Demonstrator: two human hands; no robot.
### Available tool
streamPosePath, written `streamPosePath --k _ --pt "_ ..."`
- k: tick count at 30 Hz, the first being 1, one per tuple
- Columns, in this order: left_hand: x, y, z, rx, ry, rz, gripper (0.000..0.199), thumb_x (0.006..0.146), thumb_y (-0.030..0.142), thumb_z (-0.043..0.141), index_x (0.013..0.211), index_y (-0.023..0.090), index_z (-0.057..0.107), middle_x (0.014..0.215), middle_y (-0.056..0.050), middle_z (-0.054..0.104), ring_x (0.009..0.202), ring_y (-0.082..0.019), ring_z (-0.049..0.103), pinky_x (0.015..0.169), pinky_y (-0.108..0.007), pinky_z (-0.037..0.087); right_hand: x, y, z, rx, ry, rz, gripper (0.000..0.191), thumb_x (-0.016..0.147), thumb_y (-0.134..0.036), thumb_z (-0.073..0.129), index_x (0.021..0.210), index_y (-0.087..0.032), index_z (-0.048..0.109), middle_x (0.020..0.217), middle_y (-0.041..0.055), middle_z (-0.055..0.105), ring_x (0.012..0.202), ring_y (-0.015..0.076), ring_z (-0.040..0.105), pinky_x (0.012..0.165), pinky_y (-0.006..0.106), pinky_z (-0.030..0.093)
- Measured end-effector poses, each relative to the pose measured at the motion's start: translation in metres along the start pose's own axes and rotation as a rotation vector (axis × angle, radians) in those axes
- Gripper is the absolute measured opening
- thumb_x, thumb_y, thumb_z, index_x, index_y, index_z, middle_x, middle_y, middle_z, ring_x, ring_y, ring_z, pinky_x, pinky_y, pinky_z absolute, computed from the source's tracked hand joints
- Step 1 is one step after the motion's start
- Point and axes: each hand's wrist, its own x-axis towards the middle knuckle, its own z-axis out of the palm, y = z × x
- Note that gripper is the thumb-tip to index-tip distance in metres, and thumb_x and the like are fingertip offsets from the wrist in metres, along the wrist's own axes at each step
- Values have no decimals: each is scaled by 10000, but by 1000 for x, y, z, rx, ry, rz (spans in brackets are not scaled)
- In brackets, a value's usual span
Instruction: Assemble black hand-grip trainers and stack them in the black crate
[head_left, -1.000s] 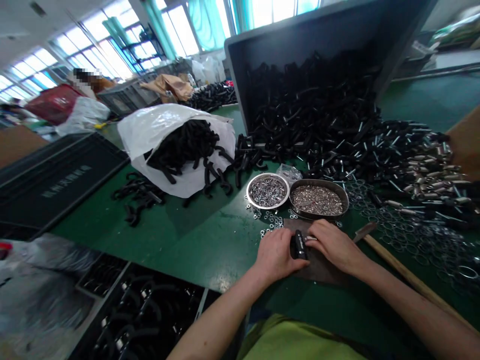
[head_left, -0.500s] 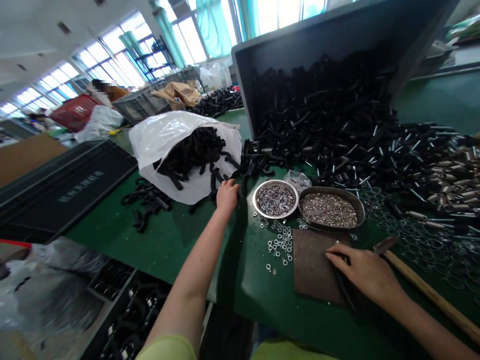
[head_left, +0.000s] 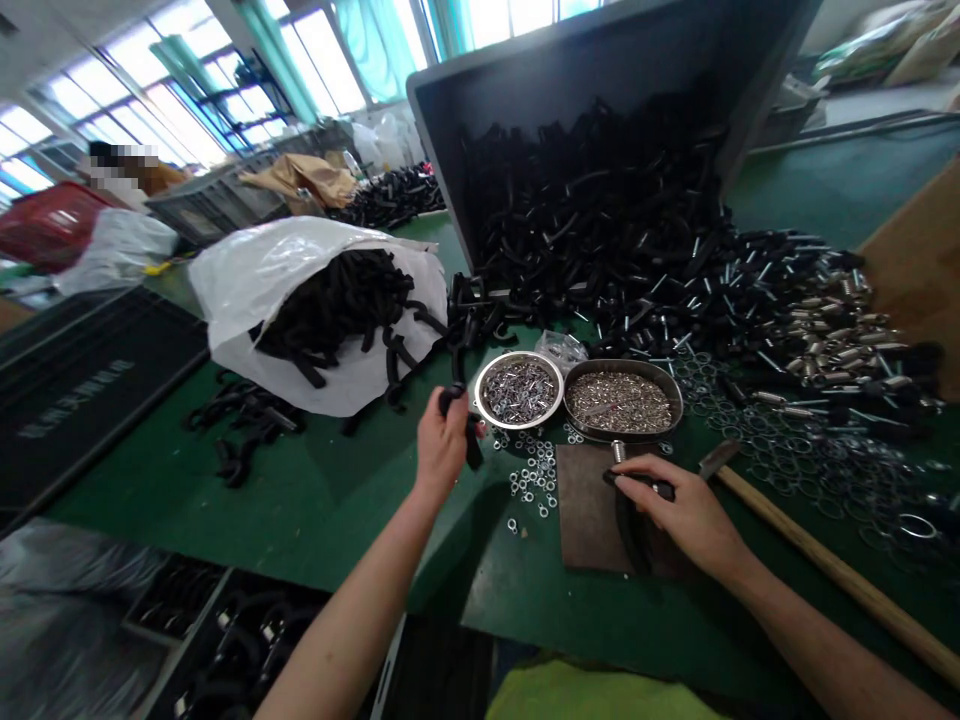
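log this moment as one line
left hand: holds black piece | right hand: holds black part with silvery coil, over brown plate

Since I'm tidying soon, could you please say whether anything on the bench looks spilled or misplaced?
Loose metal rings lie near, not in, the round bowl, and black pieces outside the white bag; both look spilled, perhaps deliberately.
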Motion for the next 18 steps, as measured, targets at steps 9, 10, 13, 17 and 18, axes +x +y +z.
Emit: streamPosePath --k 9,10,13,17,18 --pt "-120 36 73 -812 -567 -532 579 577 241 794 990 225 389 625 98 441 416 -12 313 371 -126 224 -23 -40 8 148 158 -145 258 879 -375 510 811 -195 681 732 9 679 610 140 611 542 218 462" --pt "-121 38 73 -804 -576 -539 587 570 228 797 992 224 390 632 97 441 421 -11 315 370 -125 221 -24 -40 8 134 167 -154 245 877 -361 514 801 -196 679 722 4 679 611 139 613 555 216 464" --pt "-122 41 73 -716 -583 -529 584 571 234 796 1005 215 407 621 96 419 436 -17 321 370 -127 203 -27 -39 6 67 175 -194 204 868 -320 535 776 -194 667 693 -7 679 627 136 624 597 214 461" --pt "-123 41 74 -542 -593 -506 630 562 269 807 1051 218 414 659 88 453 443 -18 343 393 -138 268 -28 -36 5 15 59 -243 196 875 -296 525 763 -197 653 676 -19 670 624 129 623 597 217 445" --pt "-124 40 75 -521 -595 -506 649 552 272 809 1058 222 406 679 85 469 442 -19 354 393 -141 281 -27 -36 5 12 32 -238 207 880 -299 516 755 -197 646 667 -20 662 619 128 618 587 218 441"
